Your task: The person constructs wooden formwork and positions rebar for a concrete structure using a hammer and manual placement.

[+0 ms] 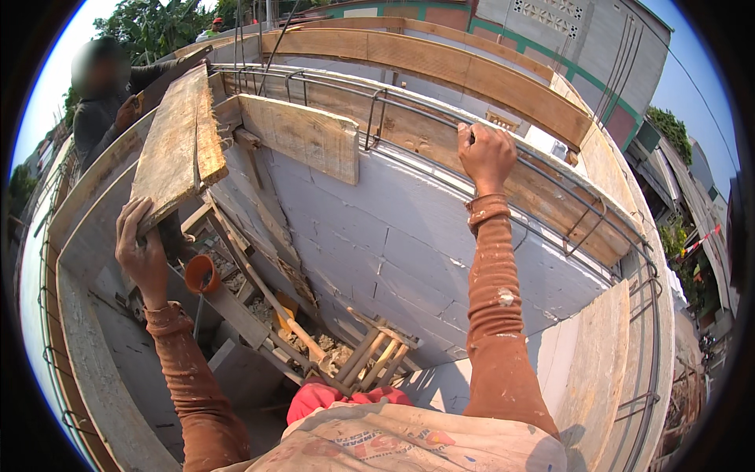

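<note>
Stained shirt (417, 440); plank (177, 145); pale block wall (338, 216) outdoors

The only print that shows is on the front of the person's pale, stained work shirt (507, 442). Below the shirt's upper edge, about midway across its front, sits faded lettering (366, 436): small dark characters with bigger reddish-orange ones among them. Just to the right of the lettering, farther from the shirt's left edge, is a rounded reddish-orange emblem (437, 439). Folds and fading break up the characters, leaving parts of the wording unclear.
</note>
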The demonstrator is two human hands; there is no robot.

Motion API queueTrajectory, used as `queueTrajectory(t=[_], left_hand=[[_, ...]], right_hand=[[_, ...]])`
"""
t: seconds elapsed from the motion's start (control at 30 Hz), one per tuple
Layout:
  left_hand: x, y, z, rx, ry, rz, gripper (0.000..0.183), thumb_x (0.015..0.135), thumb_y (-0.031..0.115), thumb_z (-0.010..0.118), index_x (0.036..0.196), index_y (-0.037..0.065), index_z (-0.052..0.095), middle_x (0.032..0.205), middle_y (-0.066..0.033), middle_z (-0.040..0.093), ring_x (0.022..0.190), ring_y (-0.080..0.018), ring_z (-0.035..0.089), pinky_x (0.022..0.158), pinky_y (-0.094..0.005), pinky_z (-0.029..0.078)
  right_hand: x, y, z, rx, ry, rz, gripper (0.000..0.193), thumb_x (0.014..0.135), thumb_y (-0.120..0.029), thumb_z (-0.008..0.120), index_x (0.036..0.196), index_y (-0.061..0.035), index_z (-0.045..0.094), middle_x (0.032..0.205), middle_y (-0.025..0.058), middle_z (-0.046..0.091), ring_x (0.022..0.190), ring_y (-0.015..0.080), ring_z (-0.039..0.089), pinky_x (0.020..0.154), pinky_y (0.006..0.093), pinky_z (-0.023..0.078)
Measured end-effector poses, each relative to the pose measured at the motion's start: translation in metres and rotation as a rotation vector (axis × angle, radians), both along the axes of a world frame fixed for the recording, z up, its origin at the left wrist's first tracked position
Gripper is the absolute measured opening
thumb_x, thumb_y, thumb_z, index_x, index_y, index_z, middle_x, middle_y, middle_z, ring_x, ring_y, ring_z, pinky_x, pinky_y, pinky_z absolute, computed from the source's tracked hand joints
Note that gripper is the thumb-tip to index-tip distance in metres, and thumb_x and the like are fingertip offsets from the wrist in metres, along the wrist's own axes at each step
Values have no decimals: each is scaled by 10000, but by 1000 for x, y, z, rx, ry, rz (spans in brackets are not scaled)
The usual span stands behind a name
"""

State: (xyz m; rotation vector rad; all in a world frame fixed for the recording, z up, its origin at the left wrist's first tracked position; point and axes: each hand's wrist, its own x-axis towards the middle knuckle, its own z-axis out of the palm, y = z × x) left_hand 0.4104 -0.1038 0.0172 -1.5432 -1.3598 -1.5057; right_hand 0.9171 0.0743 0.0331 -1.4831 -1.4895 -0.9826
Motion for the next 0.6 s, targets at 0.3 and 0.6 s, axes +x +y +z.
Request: queueTrajectory(t=[0.3,0.6], left_hand=[[3,-2,0,-3,7,-1,332,767,-135,565,1034,5,703,1083,-136,687,1098,-272,639,1023,-381,438],[-13,3,-14,-25,8,16,302,804,-108,579,1058,8,696,1109,-136,679,1124,-280,621,1026,-393,434]], right_hand=[[-1,0,0,4,7,1,348,893,-416,606,711,-130,687,702,62,685,710,259,650,762,400,503],[1,2,-2,65,-2,46,304,851,-348,638,671,-106,676,657,65,662,677,269,631,724,419,499]])
